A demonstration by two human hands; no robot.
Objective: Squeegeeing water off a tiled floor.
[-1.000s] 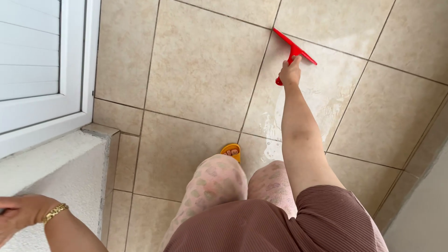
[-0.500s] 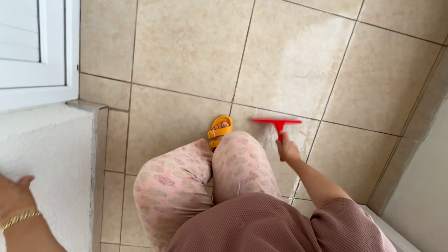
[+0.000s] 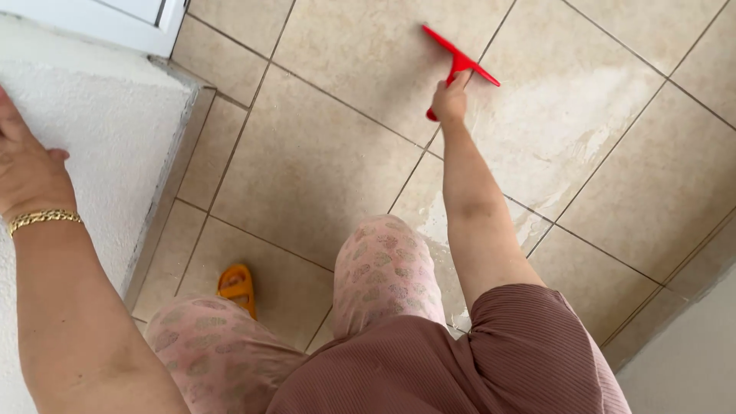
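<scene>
The right hand [image 3: 450, 98] is closed around the handle of the one red squeegee [image 3: 458, 61], far out on the beige tiled floor [image 3: 322, 153] at the left edge of a wet patch [image 3: 567, 123]; to pull well, I'd keep the blade flat and pressure even. The left hand [image 3: 27, 172] lies open, palm down, on the white ledge [image 3: 115, 123], one gold bracelet [image 3: 42, 218] at the wrist, one orange sandal [image 3: 238, 287] showing near.

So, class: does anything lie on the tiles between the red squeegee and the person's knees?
Nothing visible does. The right hand grips the red plastic squeegee; only bare beige floor tiles with a wet patch lie between it and the knees.
</scene>
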